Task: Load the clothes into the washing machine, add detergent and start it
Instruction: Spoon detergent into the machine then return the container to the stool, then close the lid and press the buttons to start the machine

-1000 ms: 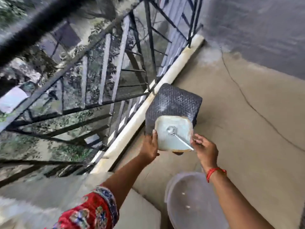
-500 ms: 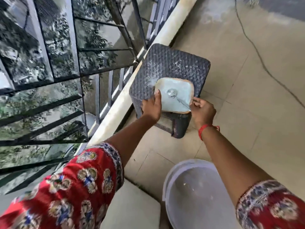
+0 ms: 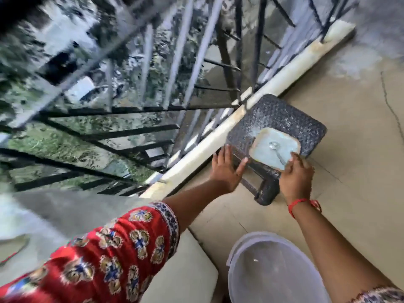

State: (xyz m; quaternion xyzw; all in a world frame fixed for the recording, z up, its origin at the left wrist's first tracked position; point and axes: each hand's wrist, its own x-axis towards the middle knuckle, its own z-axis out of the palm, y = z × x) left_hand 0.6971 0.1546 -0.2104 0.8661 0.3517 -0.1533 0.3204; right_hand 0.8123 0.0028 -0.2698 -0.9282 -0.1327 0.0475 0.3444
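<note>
A square whitish container [image 3: 274, 148] of pale detergent powder, with a metal spoon [image 3: 277, 152] lying in it, rests on a dark woven stool [image 3: 284, 115] by the balcony railing. My right hand [image 3: 296, 176] holds the container's near edge, fingers over the rim. My left hand [image 3: 227, 166] is off the container, fingers spread, over the stool's near left corner. The washing machine and the clothes are out of view.
A black metal railing [image 3: 179, 68] on a pale kerb [image 3: 220, 132] runs along the left. A translucent round lid or tub [image 3: 269, 272] lies on the tiled floor [image 3: 354, 171] below my right arm. A pale flat surface [image 3: 185, 272] sits at the bottom centre.
The container went from held in the air to resting on the stool. My left hand has let go of it and moved left; my right hand stays on its edge.
</note>
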